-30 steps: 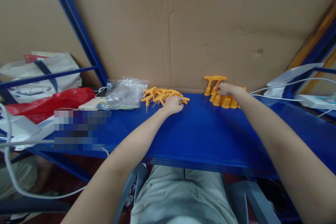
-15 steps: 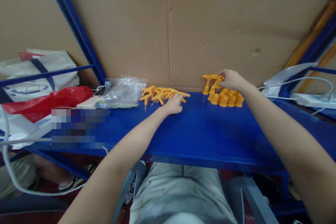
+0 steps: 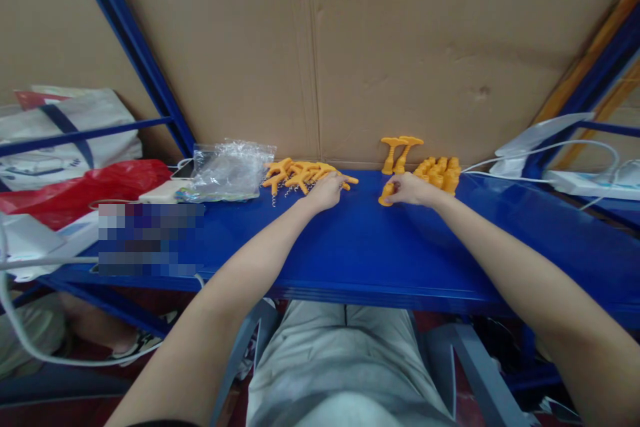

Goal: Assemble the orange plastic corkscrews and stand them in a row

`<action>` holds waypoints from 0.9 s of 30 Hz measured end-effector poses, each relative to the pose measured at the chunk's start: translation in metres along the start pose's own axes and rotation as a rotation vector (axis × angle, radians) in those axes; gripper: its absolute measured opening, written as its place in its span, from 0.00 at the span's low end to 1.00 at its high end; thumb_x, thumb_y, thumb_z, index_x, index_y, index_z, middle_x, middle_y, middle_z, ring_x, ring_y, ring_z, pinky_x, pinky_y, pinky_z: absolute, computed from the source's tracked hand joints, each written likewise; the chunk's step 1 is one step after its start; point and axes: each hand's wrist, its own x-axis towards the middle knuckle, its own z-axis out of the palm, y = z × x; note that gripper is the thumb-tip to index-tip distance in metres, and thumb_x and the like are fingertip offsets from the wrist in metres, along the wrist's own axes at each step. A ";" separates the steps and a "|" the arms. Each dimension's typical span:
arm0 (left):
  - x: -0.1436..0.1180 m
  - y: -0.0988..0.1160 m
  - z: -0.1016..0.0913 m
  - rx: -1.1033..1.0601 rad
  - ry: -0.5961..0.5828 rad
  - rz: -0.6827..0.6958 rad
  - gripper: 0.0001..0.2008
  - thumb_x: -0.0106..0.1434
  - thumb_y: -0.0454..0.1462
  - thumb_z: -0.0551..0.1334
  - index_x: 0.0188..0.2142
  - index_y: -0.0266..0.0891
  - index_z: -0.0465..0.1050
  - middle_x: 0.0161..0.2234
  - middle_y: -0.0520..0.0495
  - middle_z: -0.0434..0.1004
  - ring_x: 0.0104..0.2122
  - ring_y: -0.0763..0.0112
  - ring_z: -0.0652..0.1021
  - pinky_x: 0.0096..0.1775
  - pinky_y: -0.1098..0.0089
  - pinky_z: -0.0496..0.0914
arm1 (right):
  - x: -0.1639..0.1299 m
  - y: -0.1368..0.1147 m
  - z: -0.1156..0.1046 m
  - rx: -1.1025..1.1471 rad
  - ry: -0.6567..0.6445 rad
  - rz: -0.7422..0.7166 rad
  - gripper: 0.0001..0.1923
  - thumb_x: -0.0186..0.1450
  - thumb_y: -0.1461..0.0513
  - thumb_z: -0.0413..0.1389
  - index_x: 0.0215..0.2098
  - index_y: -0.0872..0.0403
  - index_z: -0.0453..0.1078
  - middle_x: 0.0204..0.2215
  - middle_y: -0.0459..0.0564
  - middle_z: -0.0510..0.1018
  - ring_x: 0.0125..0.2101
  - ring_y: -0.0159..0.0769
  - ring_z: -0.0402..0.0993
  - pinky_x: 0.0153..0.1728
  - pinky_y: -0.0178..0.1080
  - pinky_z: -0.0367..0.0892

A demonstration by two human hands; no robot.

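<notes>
My left hand [image 3: 326, 191] is closed at the right end of a pile of yellow corkscrew handles [image 3: 299, 175], fingers on one handle [image 3: 351, 179]. Bare metal spirals stick out of several handles in the pile. In my right hand [image 3: 411, 188] is a yellow corkscrew base [image 3: 385, 195], its wide end on the shelf and its upper part partly covered by fingers. Behind it, two assembled yellow corkscrews [image 3: 401, 153] stand upright side by side. Several more yellow bases [image 3: 441, 173] stand grouped just behind and right of my right hand.
Clear plastic bags [image 3: 233, 170] lie left of the handles on the blue shelf [image 3: 360, 247]. A cardboard panel [image 3: 360, 47] rises behind. At left are a red plastic bag [image 3: 120, 183] and a blurred patch. White cables [image 3: 530, 177] run on the right.
My right hand has let go of the second corkscrew by the cardboard, moved left and toward me, and taken a yellow base. My left hand stays at the handle pile.
</notes>
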 end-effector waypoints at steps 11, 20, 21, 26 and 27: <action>0.000 0.012 -0.010 0.040 0.136 -0.019 0.11 0.74 0.37 0.55 0.44 0.37 0.76 0.52 0.39 0.75 0.52 0.60 0.77 0.55 0.61 0.71 | -0.006 -0.018 0.005 -0.052 0.236 -0.033 0.08 0.58 0.63 0.64 0.36 0.51 0.72 0.34 0.49 0.82 0.35 0.41 0.79 0.37 0.39 0.71; -0.001 0.008 0.000 0.041 -0.099 0.046 0.08 0.72 0.34 0.56 0.44 0.37 0.74 0.46 0.40 0.79 0.49 0.60 0.79 0.53 0.61 0.73 | -0.014 -0.026 0.004 -0.185 0.238 -0.278 0.12 0.66 0.63 0.58 0.48 0.51 0.76 0.48 0.55 0.83 0.50 0.48 0.78 0.51 0.46 0.71; 0.000 0.007 0.001 0.053 -0.117 0.055 0.08 0.72 0.34 0.56 0.43 0.37 0.74 0.46 0.40 0.79 0.49 0.59 0.78 0.54 0.61 0.72 | -0.015 -0.027 0.004 -0.202 0.227 -0.276 0.13 0.67 0.63 0.58 0.49 0.51 0.76 0.49 0.56 0.82 0.51 0.49 0.78 0.52 0.47 0.71; -0.002 0.007 0.000 0.069 -0.076 0.016 0.10 0.73 0.36 0.57 0.44 0.37 0.76 0.49 0.40 0.79 0.52 0.60 0.78 0.56 0.63 0.71 | -0.016 -0.027 0.004 -0.219 0.194 -0.269 0.14 0.67 0.64 0.57 0.50 0.52 0.76 0.50 0.58 0.82 0.52 0.52 0.78 0.52 0.51 0.71; -0.002 0.009 -0.001 0.079 -0.070 -0.001 0.10 0.73 0.37 0.57 0.45 0.37 0.77 0.50 0.40 0.78 0.53 0.60 0.78 0.57 0.63 0.71 | -0.017 -0.027 0.004 -0.211 0.198 -0.269 0.13 0.67 0.64 0.57 0.50 0.52 0.76 0.50 0.58 0.82 0.51 0.52 0.79 0.52 0.51 0.71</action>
